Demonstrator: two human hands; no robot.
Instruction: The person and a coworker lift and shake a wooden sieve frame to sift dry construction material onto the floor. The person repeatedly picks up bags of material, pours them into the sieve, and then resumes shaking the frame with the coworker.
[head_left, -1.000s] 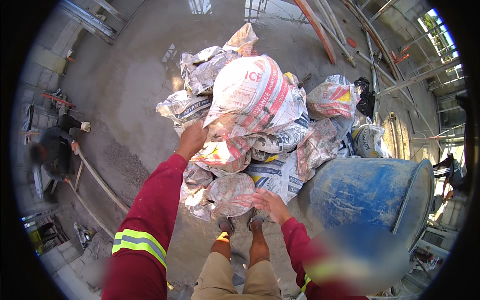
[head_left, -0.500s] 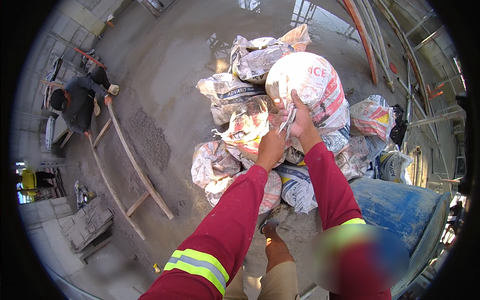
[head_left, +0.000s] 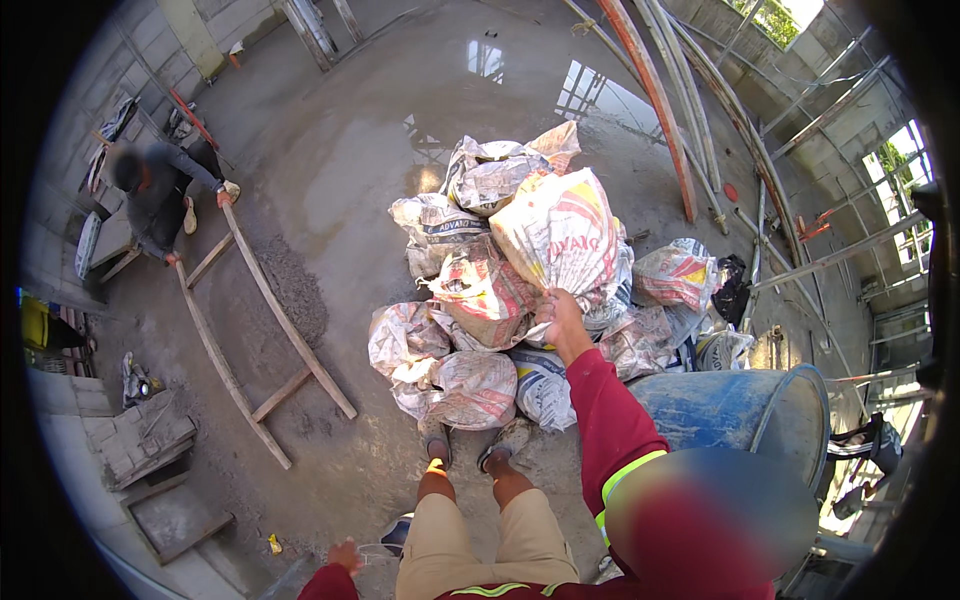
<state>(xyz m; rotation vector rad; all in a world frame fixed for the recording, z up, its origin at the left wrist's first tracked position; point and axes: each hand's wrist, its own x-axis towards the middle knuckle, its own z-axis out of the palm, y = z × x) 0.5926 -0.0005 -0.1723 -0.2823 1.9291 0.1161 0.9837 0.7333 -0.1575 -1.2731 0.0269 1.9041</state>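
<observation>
My right hand [head_left: 563, 315] is closed round the gathered neck of a filled white sack [head_left: 567, 228] with red and yellow print. The sack lies tilted on top of a heap, its neck pointing toward me. Down at the lower left, my left hand [head_left: 345, 556] hangs beside my leg, apart from the sacks, its fingers loosely stretched with nothing seen in them. Below the held sack sits a red-and-white sack [head_left: 492, 305] with a ragged top. Grey-and-white sacks [head_left: 437, 225] lie at the heap's left and back.
A blue drum [head_left: 715, 412] lies on its side to the right. A wooden ladder-like frame [head_left: 285, 315] is held by a crouching person [head_left: 160, 195] at the left. Long poles [head_left: 655, 105] stand at the far right. Concrete blocks [head_left: 145, 440] lie at the lower left.
My left hand has let go of the sack's neck and dropped to the lower left. The sack has tipped toward me, still in my right hand. Both my feet now show.
</observation>
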